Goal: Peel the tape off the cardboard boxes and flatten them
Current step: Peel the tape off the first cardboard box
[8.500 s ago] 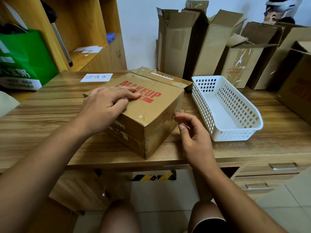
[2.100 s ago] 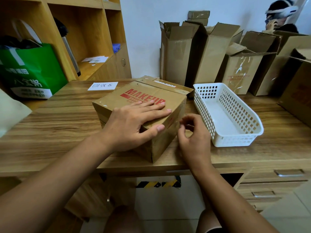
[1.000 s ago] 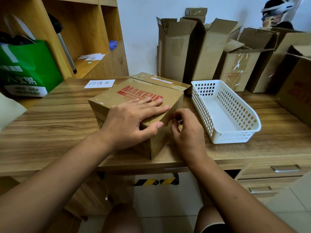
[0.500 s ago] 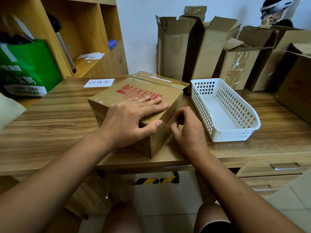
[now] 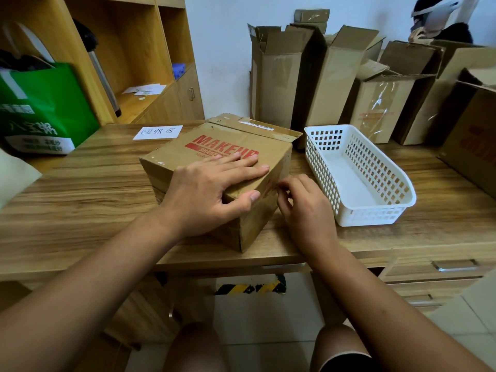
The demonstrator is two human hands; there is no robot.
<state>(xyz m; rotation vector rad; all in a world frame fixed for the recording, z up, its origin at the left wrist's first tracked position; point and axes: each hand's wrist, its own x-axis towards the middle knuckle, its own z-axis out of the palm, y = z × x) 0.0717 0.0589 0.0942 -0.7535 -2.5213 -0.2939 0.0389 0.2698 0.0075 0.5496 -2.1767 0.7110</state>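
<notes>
Left hand (image 5: 212, 194) flat on box (image 5: 271, 149) printed MAKEUP; right hand (image 5: 306, 208) pinching tape (image 5: 269, 186), box's side

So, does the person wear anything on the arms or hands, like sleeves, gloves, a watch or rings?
No. No sleeve shows anywhere up to the picture's edge. The left hand and the right hand have no gloves, and no watch, bracelet or ring is visible at the wrists or fingers. The nails that show are short and unpainted.
</notes>
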